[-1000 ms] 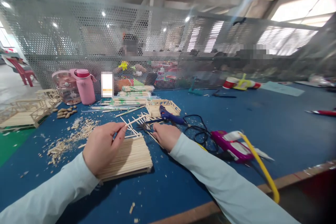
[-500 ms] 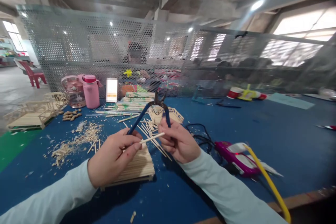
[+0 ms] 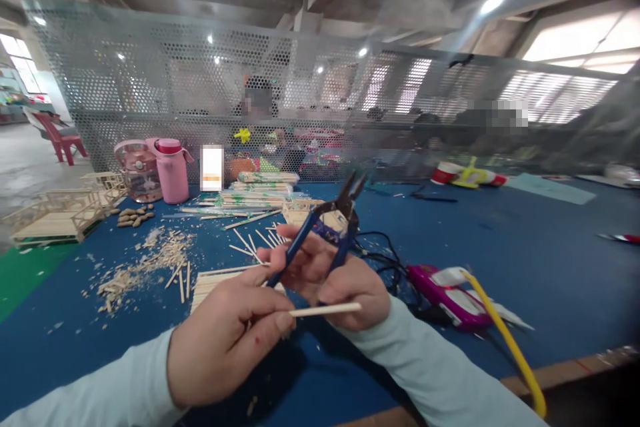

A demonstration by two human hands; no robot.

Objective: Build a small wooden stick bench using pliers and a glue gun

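Observation:
My left hand (image 3: 225,340) is closed in a pinch on a thin wooden stick (image 3: 330,310), which points to the right across the front of my right hand. My right hand (image 3: 345,280) holds a pair of blue-handled cutting pliers (image 3: 345,203), jaws up and spread apart. Its thumb lies by the right handle and its fingers are behind the left one. The lower end of that left handle meets my left hand; whether the hand grips it, I cannot tell. Beneath my hands, a raft of side-by-side sticks (image 3: 215,283) is partly hidden. Loose sticks (image 3: 250,240) lie just beyond.
Wood offcuts (image 3: 145,267) and peanuts (image 3: 133,215) lie at left, near stick-built models (image 3: 60,217). Behind stand a pink bottle (image 3: 173,173) and bagged sticks (image 3: 260,193). At right is a magenta-and-white device (image 3: 450,297) with a yellow stick (image 3: 505,340) and black cable (image 3: 385,250).
The pliers have moved right and tilted, their jaws further right. The stick has come down and nearer to me, now clear in front of my right hand. My right hand's fingers have shifted on the handles.

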